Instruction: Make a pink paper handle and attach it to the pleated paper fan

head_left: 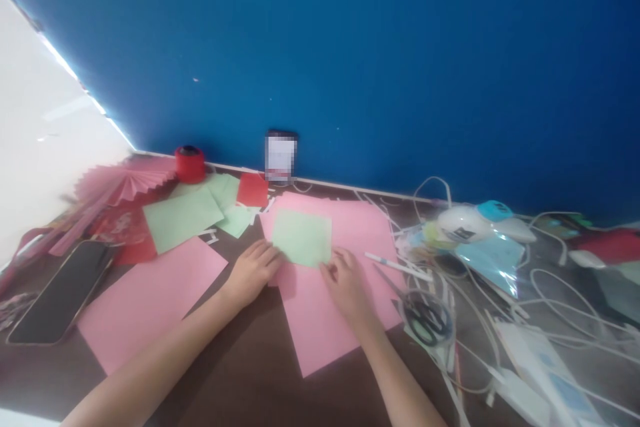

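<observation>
A pale green square sheet of paper point(303, 238) lies over pink sheets point(320, 340) in the middle of the table. At its lower left corner, my left hand point(254, 271) has its fingers bent together on the paper; the thumb is mostly hidden. My right hand point(345, 285) pinches the lower right corner between thumb and fingers. Just right of that hand, scissors with black handles point(425, 320) lie with their blades on the pink paper. A white pen with a blue band point(397, 265) rests above the scissors.
On the left are a phone point(63, 293), another pink sheet point(155, 303), green sheets point(183, 219), a pleated pink paper fan point(125, 181) and a red round object point(190, 165). White cables point(545, 303) tangle across the right side. A blue wall point(350, 67) bounds the back.
</observation>
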Demonstrator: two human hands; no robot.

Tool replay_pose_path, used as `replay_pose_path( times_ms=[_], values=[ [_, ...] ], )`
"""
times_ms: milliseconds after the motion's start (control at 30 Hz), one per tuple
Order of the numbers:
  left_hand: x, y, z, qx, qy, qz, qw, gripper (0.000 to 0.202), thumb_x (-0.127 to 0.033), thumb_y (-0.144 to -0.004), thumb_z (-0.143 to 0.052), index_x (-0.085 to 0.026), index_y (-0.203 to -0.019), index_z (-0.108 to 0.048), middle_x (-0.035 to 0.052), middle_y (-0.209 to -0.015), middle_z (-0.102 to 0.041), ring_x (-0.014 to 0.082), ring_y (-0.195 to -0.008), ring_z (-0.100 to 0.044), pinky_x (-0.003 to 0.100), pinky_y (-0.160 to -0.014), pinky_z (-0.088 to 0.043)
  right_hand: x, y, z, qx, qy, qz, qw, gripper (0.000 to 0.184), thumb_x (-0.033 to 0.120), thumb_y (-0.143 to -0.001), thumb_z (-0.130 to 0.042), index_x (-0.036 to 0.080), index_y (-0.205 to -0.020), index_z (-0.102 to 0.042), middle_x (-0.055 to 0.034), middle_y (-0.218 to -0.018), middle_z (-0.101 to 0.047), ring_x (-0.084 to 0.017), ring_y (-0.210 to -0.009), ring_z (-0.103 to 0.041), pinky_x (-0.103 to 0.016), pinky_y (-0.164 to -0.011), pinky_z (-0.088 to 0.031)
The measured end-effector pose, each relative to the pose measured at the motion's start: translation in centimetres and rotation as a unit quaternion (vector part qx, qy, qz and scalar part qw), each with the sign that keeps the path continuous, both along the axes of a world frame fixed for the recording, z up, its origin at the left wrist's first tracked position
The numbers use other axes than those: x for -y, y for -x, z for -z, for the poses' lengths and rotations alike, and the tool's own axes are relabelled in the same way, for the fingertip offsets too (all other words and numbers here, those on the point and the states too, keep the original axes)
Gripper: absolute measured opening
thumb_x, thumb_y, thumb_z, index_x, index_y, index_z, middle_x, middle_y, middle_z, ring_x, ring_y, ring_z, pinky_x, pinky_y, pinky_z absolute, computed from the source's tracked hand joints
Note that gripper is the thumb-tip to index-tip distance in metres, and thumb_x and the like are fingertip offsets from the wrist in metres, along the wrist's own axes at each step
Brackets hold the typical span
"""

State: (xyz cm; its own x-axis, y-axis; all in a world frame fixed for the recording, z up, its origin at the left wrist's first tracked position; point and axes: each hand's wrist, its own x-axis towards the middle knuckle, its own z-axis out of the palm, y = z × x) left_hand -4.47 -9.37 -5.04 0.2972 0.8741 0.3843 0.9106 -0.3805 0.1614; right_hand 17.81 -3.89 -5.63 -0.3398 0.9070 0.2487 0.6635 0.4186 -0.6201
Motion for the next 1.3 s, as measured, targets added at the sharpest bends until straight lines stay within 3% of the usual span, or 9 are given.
replay_pose_path(
  times_ms=[133,300,400,467,567,667,900,1100,1300],
  values=[
    [0.8,-1.2,0.1,-0.047,0.032,-0.036,0.998,0.031,-0.003,-0.082,-0.035,-0.016,-0.097,-0.059,0.0082,-0.083,-0.057,0.0216,-0.084,-0.059,0.037,-0.083,-0.048,-0.2,-0.1,0.2,0.004,0.001,0.005,1.000,0.014,0.032,-0.083,-0.048,0.020,-0.086,-0.055,-0.0123,-0.106,-0.052,-0.024,-0.094,-0.054,-0.042,-0.083,-0.047],
    [2.1,-2.8,0.8,-0.048,0.063,-0.028,0.996,0.047,-0.031,-0.085,-0.040,-0.004,-0.123,-0.045,0.0221,-0.111,-0.052,0.0365,-0.110,-0.047,0.050,-0.093,-0.038,-0.3,-0.5,0.2,0.021,-0.001,0.015,1.000,0.017,0.032,-0.083,-0.049,0.020,-0.093,-0.055,-0.0104,-0.100,-0.055,-0.025,-0.094,-0.055,-0.042,-0.080,-0.048],
    [2.5,-3.5,1.3,-0.049,0.071,-0.050,0.995,0.064,-0.046,-0.085,-0.036,0.000,-0.130,-0.037,0.0280,-0.124,-0.044,0.0438,-0.121,-0.035,0.056,-0.096,-0.028,0.8,0.1,-0.6,0.054,-0.065,0.013,0.996,0.021,0.026,-0.085,-0.045,0.019,-0.103,-0.055,-0.0131,-0.113,-0.054,-0.028,-0.112,-0.047,-0.045,-0.093,-0.042],
    [2.6,-3.6,1.4,-0.052,0.073,-0.051,0.995,0.066,-0.047,-0.085,-0.035,0.002,-0.131,-0.035,0.0297,-0.130,-0.039,0.0452,-0.123,-0.030,0.057,-0.097,-0.026,2.0,0.9,-1.1,0.090,-0.120,-0.049,0.987,0.032,0.017,-0.087,-0.038,0.018,-0.116,-0.051,-0.0127,-0.127,-0.048,-0.027,-0.125,-0.035,-0.046,-0.103,-0.032],
    [2.7,-3.5,1.5,-0.074,0.078,-0.048,0.993,0.063,-0.042,-0.085,-0.034,0.001,-0.132,-0.034,0.0292,-0.135,-0.034,0.0442,-0.125,-0.028,0.056,-0.099,-0.023,3.3,2.5,-1.8,0.152,-0.126,-0.189,0.962,0.047,0.007,-0.086,-0.030,0.016,-0.132,-0.038,-0.0091,-0.134,-0.044,-0.023,-0.129,-0.032,-0.047,-0.106,-0.027],
    [2.8,-3.5,1.3,-0.100,0.088,-0.051,0.990,0.062,-0.038,-0.082,-0.037,0.000,-0.131,-0.036,0.0286,-0.136,-0.032,0.0430,-0.127,-0.027,0.055,-0.101,-0.021,3.8,3.3,-1.9,0.196,-0.110,-0.236,0.945,0.051,0.006,-0.086,-0.029,0.014,-0.136,-0.030,-0.0084,-0.138,-0.041,-0.021,-0.128,-0.035,-0.047,-0.107,-0.027],
    [3.0,-4.0,0.7,-0.135,0.090,-0.074,0.984,0.063,-0.034,-0.081,-0.039,0.001,-0.132,-0.033,0.0295,-0.135,-0.034,0.0429,-0.126,-0.028,0.054,-0.101,-0.021,4.3,1.8,-1.3,0.237,-0.094,-0.171,0.952,0.046,0.025,-0.091,-0.030,0.012,-0.135,-0.034,-0.0126,-0.131,-0.048,-0.023,-0.125,-0.039,-0.045,-0.104,-0.031],
    [2.5,-3.3,0.7,-0.109,0.093,-0.068,0.987,0.059,-0.029,-0.078,-0.041,0.000,-0.130,-0.038,0.0271,-0.134,-0.038,0.0381,-0.124,-0.036,0.050,-0.099,-0.028,4.8,-0.8,-0.6,0.244,-0.122,-0.089,0.958,0.044,0.025,-0.090,-0.032,0.008,-0.130,-0.041,-0.0156,-0.125,-0.054,-0.025,-0.119,-0.046,-0.049,-0.102,-0.032],
    [1.1,0.0,-0.2,-0.003,0.043,-0.016,0.999,0.038,-0.021,-0.078,-0.042,-0.017,-0.112,-0.058,0.0084,-0.116,-0.061,0.0243,-0.105,-0.057,0.045,-0.104,-0.028,4.6,-2.0,0.1,0.221,-0.160,-0.059,0.960,0.041,0.023,-0.089,-0.033,0.010,-0.125,-0.047,-0.0141,-0.120,-0.058,-0.025,-0.117,-0.048,-0.048,-0.101,-0.034]
  ],
)
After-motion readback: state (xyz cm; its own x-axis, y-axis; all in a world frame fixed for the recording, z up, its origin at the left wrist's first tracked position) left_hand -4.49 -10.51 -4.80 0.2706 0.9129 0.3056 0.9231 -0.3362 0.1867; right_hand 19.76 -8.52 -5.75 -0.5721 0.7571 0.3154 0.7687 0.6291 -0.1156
